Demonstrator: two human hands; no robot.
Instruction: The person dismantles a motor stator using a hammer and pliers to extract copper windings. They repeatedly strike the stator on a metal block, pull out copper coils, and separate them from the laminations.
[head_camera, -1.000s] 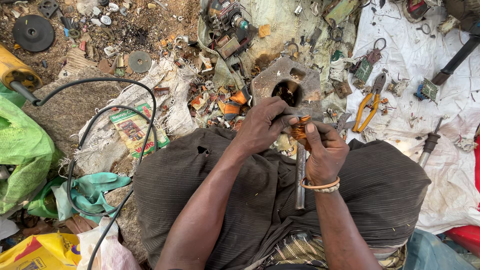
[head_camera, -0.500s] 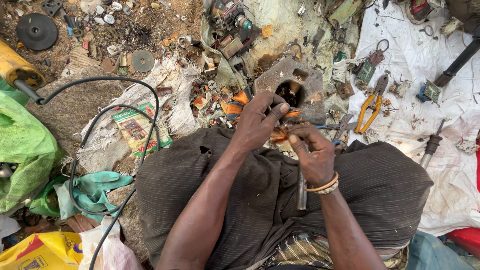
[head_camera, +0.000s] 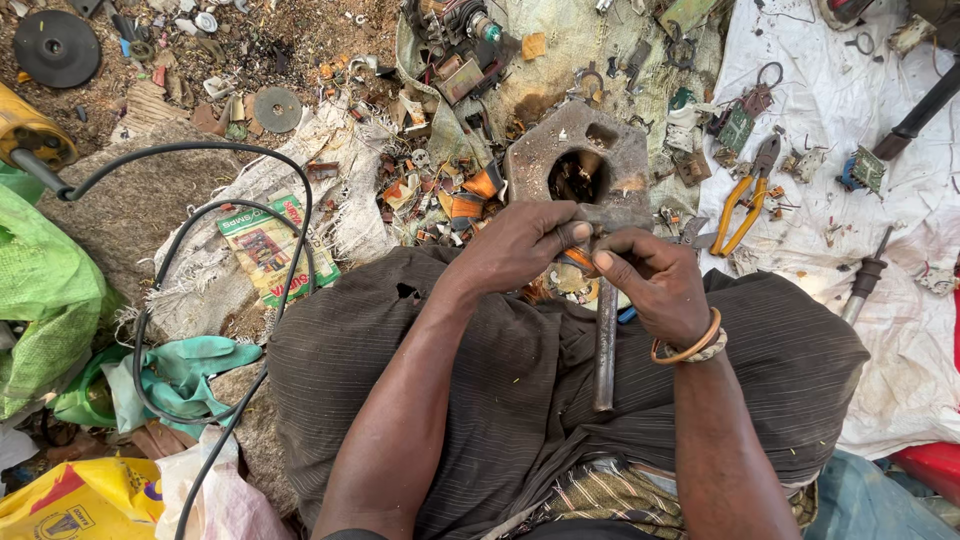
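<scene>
Item in work: left hand (head_camera: 515, 250) and right hand (head_camera: 655, 290), both closed, are gripping 1 small orange part (head_camera: 578, 258) against a hammer (head_camera: 605, 320); next, firmer pinch likely.

A flat green-red-yellow packet (head_camera: 268, 247) lies on sacking (head_camera: 330, 190); yellow bag (head_camera: 75, 500) bottom-left.

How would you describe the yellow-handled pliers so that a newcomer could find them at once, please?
Start at the white sheet spread on the right. Near its left edge, just right of the grey metal block with a round hole, lie the pliers. Their bright yellow handles stand out from the dark tools nearby.
</scene>
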